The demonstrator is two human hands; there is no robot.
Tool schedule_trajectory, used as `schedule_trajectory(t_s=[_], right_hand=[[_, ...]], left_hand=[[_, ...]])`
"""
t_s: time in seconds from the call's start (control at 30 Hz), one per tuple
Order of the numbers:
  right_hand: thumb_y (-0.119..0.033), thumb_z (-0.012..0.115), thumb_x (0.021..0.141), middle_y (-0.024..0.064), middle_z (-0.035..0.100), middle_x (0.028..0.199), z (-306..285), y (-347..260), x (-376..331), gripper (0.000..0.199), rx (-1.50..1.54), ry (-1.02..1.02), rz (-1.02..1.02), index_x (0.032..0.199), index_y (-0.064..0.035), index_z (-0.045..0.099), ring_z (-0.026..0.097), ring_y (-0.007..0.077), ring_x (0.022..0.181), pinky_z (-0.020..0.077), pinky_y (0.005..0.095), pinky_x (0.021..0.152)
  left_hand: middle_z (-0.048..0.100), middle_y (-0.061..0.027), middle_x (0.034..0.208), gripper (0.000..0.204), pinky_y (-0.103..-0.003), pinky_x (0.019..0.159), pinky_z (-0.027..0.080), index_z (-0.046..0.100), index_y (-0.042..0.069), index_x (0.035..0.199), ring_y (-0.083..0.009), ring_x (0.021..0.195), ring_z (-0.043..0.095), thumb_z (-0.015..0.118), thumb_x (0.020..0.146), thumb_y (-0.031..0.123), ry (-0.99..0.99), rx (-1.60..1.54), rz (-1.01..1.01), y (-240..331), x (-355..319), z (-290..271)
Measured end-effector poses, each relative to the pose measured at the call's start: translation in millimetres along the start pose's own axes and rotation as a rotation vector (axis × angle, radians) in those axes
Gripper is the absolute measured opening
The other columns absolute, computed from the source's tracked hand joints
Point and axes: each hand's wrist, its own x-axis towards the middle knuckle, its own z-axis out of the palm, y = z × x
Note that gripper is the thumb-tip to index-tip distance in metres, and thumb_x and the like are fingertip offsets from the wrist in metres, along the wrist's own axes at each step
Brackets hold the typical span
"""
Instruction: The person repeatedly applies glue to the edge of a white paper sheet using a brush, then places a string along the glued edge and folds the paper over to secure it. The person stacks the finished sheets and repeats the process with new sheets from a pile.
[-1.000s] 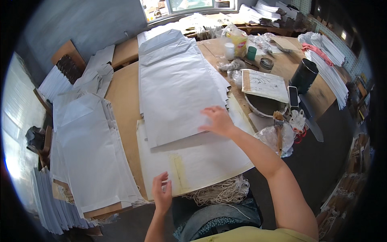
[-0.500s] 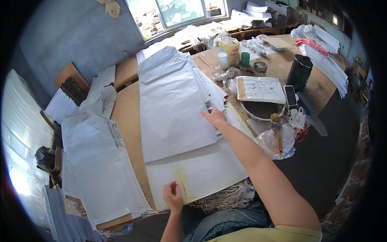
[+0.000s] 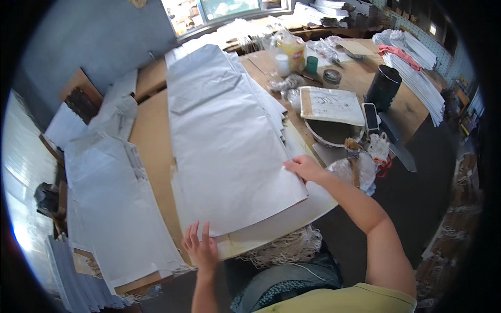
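Observation:
A long white paper bag (image 3: 224, 141) lies flat on a stack of similar ones in the middle of the table, its far end folded over. My right hand (image 3: 307, 169) pinches this bag's right edge close to the near corner, thumb on top; the fingers underneath are partly hidden. My left hand (image 3: 201, 248) is open, fingers spread, at the bag's near left corner; whether the fingertips press on the paper I cannot tell. Beneath the bag's near end, a pale board (image 3: 271, 227) shows along the table's front edge.
Another stack of white bags (image 3: 117, 203) lies at the left. On the right are a bowl (image 3: 334, 133) under a white slab (image 3: 331, 107), a brush (image 3: 353, 156), a phone (image 3: 370, 116), a black canister (image 3: 383, 88) and a large blade (image 3: 401, 151). White strings (image 3: 284, 248) hang at the front.
The top bag has slid toward me, covering more of the pale board. My right hand came nearer with its edge. The left hand shifted left and spread its fingers.

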Motion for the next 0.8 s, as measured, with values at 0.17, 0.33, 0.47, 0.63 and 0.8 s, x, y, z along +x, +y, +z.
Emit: schedule_trajectory(t_s=[0.17, 0.33, 0.47, 0.63, 0.8], right_hand=[[-0.021, 0.063, 0.094, 0.0095, 0.068, 0.097, -86, 42, -88, 0.024, -0.706, 0.453, -0.434, 0.114, -0.0124, 0.073, 0.067, 0.0262, 0.094, 0.0555, 0.0390, 0.080], [-0.012, 0.063, 0.085, 0.0066, 0.059, 0.105, -141, 56, -134, 0.042, -1.458, 0.448, -0.637, 0.125, -0.0190, 0.068, 0.060, 0.0253, 0.104, 0.0528, 0.0392, 0.086], [-0.019, 0.068, 0.087, 0.0067, 0.061, 0.099, -152, 44, -113, 0.035, -1.468, 0.278, -0.759, 0.122, -0.0146, 0.068, 0.063, 0.0260, 0.094, 0.0537, 0.0393, 0.078], [-0.031, 0.072, 0.093, 0.0101, 0.068, 0.080, -164, 25, -66, 0.029, -0.585, 0.816, -0.414, 0.102, -0.0024, 0.072, 0.068, 0.0234, 0.072, 0.0544, 0.0360, 0.068], [-0.035, 0.072, 0.093, 0.0117, 0.073, 0.076, -179, 77, -34, 0.037, -0.278, 0.863, -0.255, 0.093, 0.0022, 0.072, 0.071, 0.0187, 0.069, 0.0546, 0.0322, 0.067]], left_hand=[[0.069, -0.0116, 0.117, 0.026, -0.051, 0.101, 0.050, 0.069, 0.008, 0.108, -0.0337, 0.115, 0.064, 0.063, 0.083, 0.003, -0.196, -0.183, 0.072, -30, -20, 19], [0.071, -0.0128, 0.111, 0.019, -0.052, 0.105, 0.050, 0.067, 0.003, 0.102, -0.0340, 0.111, 0.068, 0.062, 0.084, 0.001, -0.193, -0.209, 0.081, -14, 2, 21], [0.071, -0.0132, 0.111, 0.018, -0.052, 0.106, 0.050, 0.066, 0.003, 0.103, -0.0352, 0.114, 0.067, 0.062, 0.085, 0.002, -0.218, -0.337, 0.151, 20, 0, 37], [0.070, -0.0126, 0.113, 0.019, -0.053, 0.105, 0.051, 0.066, 0.003, 0.105, -0.0354, 0.114, 0.068, 0.063, 0.087, 0.003, -0.320, -0.417, 0.247, 46, -25, 19], [0.069, -0.0128, 0.116, 0.022, -0.052, 0.103, 0.052, 0.067, 0.004, 0.108, -0.0349, 0.116, 0.067, 0.065, 0.086, 0.002, -0.345, -0.439, 0.256, 46, -52, -3]])
